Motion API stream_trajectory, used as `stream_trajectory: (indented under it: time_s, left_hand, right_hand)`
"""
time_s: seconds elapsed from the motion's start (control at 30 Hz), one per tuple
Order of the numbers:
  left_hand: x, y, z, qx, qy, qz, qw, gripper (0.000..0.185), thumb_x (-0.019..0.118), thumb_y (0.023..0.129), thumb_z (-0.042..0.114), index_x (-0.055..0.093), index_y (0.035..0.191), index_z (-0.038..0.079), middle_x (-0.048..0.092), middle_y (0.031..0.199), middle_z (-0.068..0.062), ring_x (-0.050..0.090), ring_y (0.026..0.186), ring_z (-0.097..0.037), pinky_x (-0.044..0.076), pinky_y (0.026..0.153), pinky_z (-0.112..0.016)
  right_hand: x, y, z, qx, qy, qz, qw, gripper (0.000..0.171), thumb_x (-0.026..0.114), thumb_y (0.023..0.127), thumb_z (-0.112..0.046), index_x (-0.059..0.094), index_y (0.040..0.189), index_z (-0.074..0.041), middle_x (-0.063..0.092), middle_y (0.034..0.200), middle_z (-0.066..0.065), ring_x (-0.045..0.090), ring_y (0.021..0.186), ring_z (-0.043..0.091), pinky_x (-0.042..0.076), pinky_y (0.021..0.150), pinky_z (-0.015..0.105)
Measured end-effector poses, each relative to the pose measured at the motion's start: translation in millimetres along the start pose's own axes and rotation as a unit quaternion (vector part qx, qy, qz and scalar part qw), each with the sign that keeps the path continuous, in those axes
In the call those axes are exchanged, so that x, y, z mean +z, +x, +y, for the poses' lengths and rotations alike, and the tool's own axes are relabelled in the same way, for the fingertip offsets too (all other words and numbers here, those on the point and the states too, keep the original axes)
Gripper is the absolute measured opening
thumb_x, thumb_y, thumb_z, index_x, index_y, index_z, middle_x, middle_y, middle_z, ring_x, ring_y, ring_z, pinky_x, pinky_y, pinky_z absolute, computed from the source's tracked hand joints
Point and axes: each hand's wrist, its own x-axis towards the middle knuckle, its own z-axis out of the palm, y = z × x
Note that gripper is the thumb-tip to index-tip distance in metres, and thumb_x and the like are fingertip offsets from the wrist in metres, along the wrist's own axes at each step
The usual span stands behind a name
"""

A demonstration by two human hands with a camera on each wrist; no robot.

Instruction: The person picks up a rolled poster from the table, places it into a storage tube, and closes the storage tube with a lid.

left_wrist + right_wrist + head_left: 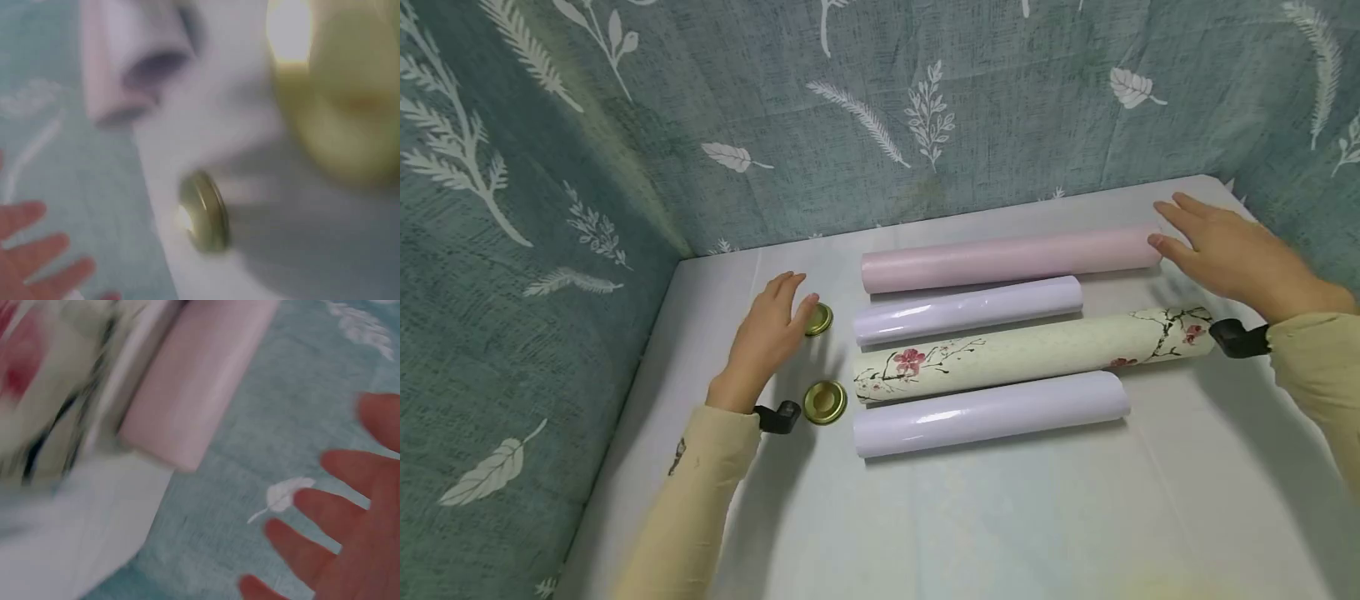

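1. Beige sleeves (700,492) cover both forearms, above a white-covered table (985,525).
2. The nearest roll, a glossy white roll (992,414), lies flat on the table.
3. Left of the rolls, a nearer gold lid (825,402) rests just beside the black device (777,418) on the left wrist.
4. Next comes a cream floral roll (1045,354) with pink blossoms and dark branches.
5. The left hand (767,333) is relaxed, fingers extended; its thumb partly hides a farther gold lid (822,319).
6. A shorter glossy white roll (968,311) lies between the floral one and the pink roll (1007,260), farthest of the four.
7. The right hand (1236,254) is unclenched, fingers spread, near the pink roll's right end.
8. Behind stands blue-green fabric (1000,125) printed with white leaves.
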Motion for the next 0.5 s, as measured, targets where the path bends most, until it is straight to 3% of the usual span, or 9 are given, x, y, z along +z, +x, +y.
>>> stream_trajectory:
  time_s: [0.17, 0.27, 0.33, 0.4, 0.5]
  left_hand:
    - [6.6, -12.1, 27.0, 0.059, -0.105, 0.032, 0.9921, 0.049, 0.031, 0.091, 0.052, 0.048, 0.126, 0.021, 0.047, 0.123, 0.004, 0.049, 0.105, -0.015, 0.042, 0.084, -0.039]
    - [7.2, -18.9, 42.7, 0.075, -0.183, 0.023, 0.9799, 0.042, 0.037, 0.091, 0.050, 0.055, 0.118, 0.023, 0.055, 0.109, 0.008, 0.054, 0.092, -0.011, 0.046, 0.075, -0.032]
    - [5.8, -22.3, 52.4, 0.082, -0.254, -0.004, 0.9638, 0.038, 0.040, 0.091, 0.048, 0.056, 0.115, 0.023, 0.058, 0.105, 0.008, 0.056, 0.090, -0.011, 0.047, 0.074, -0.031]
    - [4.2, -25.6, 61.6, 0.088, -0.322, -0.038, 0.9418, 0.035, 0.043, 0.091, 0.045, 0.057, 0.114, 0.022, 0.059, 0.103, 0.005, 0.058, 0.089, -0.013, 0.048, 0.075, -0.031]
    - [3.9, -31.5, 74.6, 0.099, -0.378, -0.091, 0.9161, 0.033, 0.044, 0.091, 0.043, 0.056, 0.114, 0.022, 0.060, 0.105, 0.003, 0.058, 0.091, -0.015, 0.048, 0.077, -0.033]
  right_hand:
    - [5.3, -1.8, -17.1, 0.000, 0.039, -0.019, 0.999, 0.067, 0.030, 0.092, -0.051, 0.016, 0.143, -0.010, 0.032, 0.133, 0.029, 0.035, 0.114, 0.048, 0.029, 0.083, 0.062]
    - [9.7, -4.0, -30.2, -0.006, 0.070, -0.016, 0.997, 0.066, 0.034, 0.091, -0.051, 0.021, 0.142, -0.012, 0.043, 0.124, 0.029, 0.042, 0.109, 0.045, 0.033, 0.081, 0.060]
    - [12.6, -6.2, -38.6, -0.014, 0.096, -0.018, 0.995, 0.065, 0.035, 0.091, -0.050, 0.021, 0.142, -0.013, 0.042, 0.127, 0.027, 0.041, 0.111, 0.044, 0.033, 0.083, 0.059]
    - [16.4, -8.7, -46.7, -0.023, 0.118, -0.014, 0.993, 0.064, 0.038, 0.091, -0.050, 0.022, 0.142, -0.016, 0.042, 0.129, 0.024, 0.041, 0.113, 0.042, 0.033, 0.084, 0.058]
    - [22.2, -12.8, -59.8, -0.045, 0.147, -0.009, 0.988, 0.063, 0.043, 0.090, -0.049, 0.025, 0.142, -0.018, 0.042, 0.131, 0.019, 0.039, 0.116, 0.038, 0.031, 0.088, 0.055]
